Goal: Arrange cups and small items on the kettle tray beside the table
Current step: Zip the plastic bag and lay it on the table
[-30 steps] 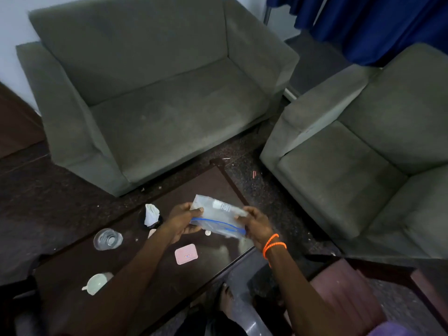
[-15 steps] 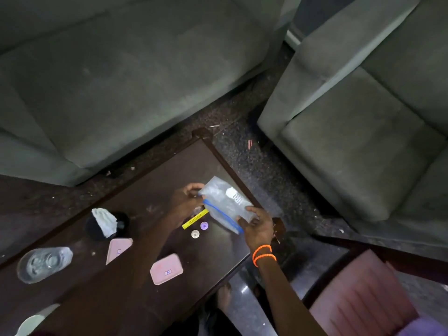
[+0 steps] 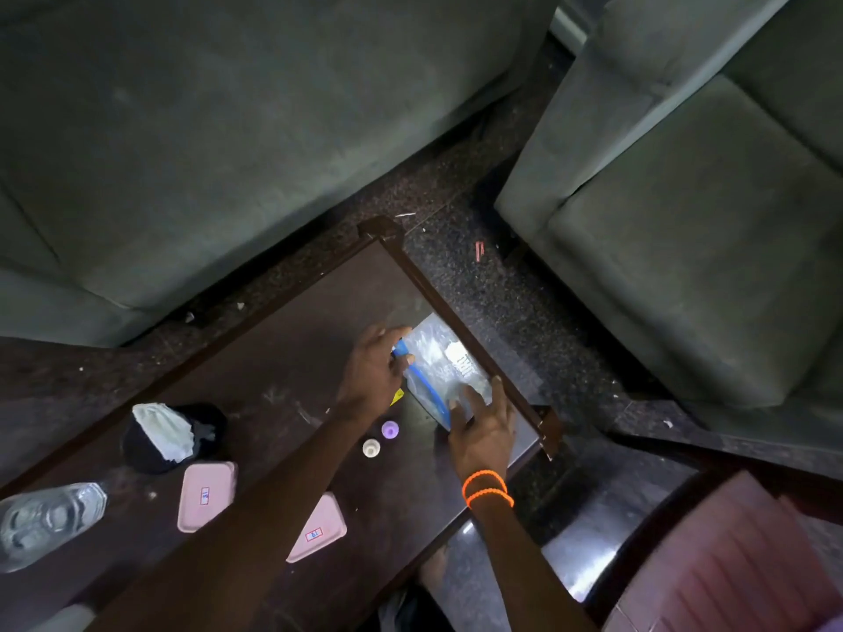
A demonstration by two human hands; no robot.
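Clear zip bag point(image 3: 440, 371) between both hands, at the surface point(image 3: 292, 339) corner. Left hand point(image 3: 372, 371) pinching the blue zip end; right hand point(image 3: 483, 431) spread, fingers pressing the near corner. Looks light, limp, slippery — probably best held along the stiffer zip strip, not the crinkly film. Two small caps point(image 3: 390, 429) just below the left hand, pink lids point(image 3: 206, 494) further down that forearm.
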